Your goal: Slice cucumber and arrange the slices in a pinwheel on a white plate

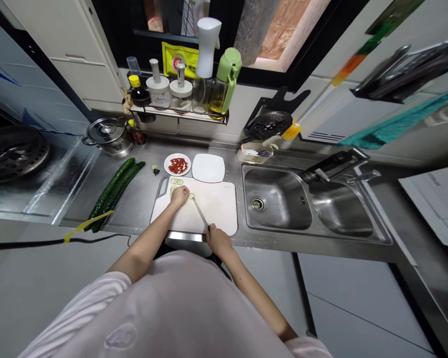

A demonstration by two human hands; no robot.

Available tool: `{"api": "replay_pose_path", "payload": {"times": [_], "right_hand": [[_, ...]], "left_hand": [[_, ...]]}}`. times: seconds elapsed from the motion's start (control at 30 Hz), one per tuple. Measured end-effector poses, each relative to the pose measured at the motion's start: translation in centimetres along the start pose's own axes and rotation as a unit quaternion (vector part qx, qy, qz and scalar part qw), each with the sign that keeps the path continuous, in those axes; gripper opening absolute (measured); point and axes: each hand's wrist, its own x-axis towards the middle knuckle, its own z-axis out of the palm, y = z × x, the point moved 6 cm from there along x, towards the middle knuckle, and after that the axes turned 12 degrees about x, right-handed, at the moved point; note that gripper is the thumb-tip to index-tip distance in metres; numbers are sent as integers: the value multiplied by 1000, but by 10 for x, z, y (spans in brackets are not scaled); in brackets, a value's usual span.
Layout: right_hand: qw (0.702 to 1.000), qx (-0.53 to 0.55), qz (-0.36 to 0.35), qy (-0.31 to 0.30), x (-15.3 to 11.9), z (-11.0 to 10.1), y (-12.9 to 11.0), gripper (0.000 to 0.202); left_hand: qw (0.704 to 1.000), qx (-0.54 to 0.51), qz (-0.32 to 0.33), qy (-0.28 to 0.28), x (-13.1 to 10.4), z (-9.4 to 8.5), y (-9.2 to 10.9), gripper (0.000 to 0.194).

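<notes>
A white cutting board [220,204] lies on the steel counter. My right hand [218,240] is wrapped round the handle of a knife [200,213], whose blade points up and left across the board. At the blade's tip is a pale green cucumber slice [191,196]. Just left of that slice is my left hand [179,195], fingers drawn together; what they hold, if anything, is too small to make out. More thin cucumber slices [176,182] lie at the board's upper left, partly behind my left hand.
Whole cucumbers [115,191] lie left of the board. Behind it stand a plate of chopped red pieces [178,165] and a white square plate [208,167]. A lidded pot [110,136] is at the back left, a double sink [278,199] at the right. Bottles and jars fill a wall shelf [179,113].
</notes>
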Motion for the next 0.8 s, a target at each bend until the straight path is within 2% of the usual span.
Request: {"api": "replay_pose_path", "payload": {"times": [0.4, 0.8], "right_hand": [[1000, 11, -5, 2, 15, -5, -11, 25], [1000, -2, -1, 5, 2, -2, -1, 26]], "left_hand": [[1000, -4, 4, 1, -1, -1, 0, 12], [1000, -3, 7, 12, 2, 3, -3, 12]]}}
